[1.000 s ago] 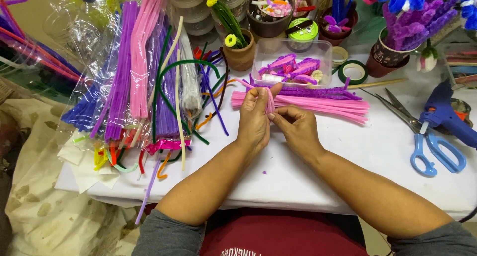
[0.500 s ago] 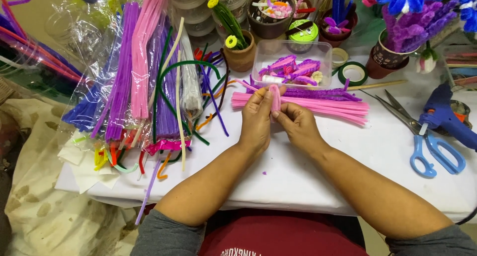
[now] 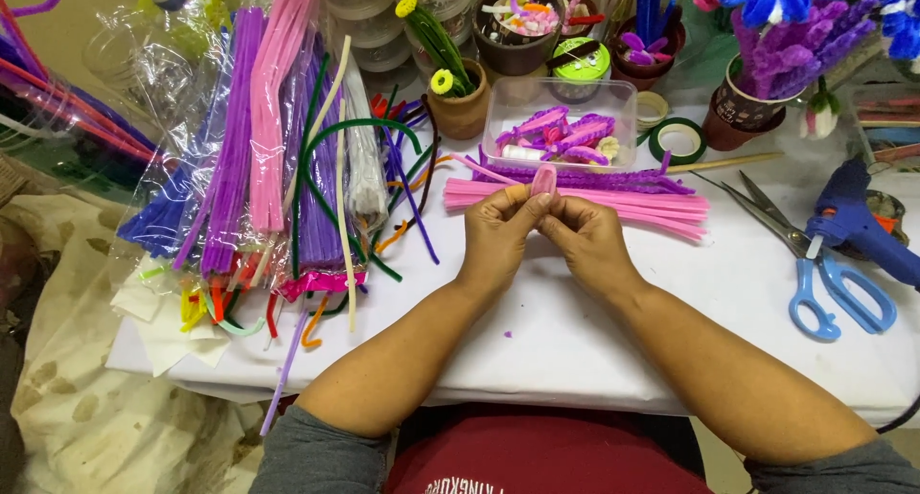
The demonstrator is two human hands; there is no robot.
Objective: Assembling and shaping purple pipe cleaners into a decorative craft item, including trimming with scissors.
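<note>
Both hands (image 3: 546, 230) pinch | fuzzy pink pipe-cleaner loop (image 3: 543, 180) | upright

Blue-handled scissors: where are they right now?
In the head view, the blue-handled scissors lie on the white table to the person's right, just left of the blue glue gun and right of the pink pipe cleaner bundle.

White table (image 3: 575, 341) is pretty packed: bagged pipe cleaners (image 3: 268, 149) on the left, loose pink ones (image 3: 623, 202) mid-table, blue scissors (image 3: 824, 283), a blue glue gun (image 3: 862, 230), tape rolls (image 3: 678, 139), little pots (image 3: 460, 111).
</note>
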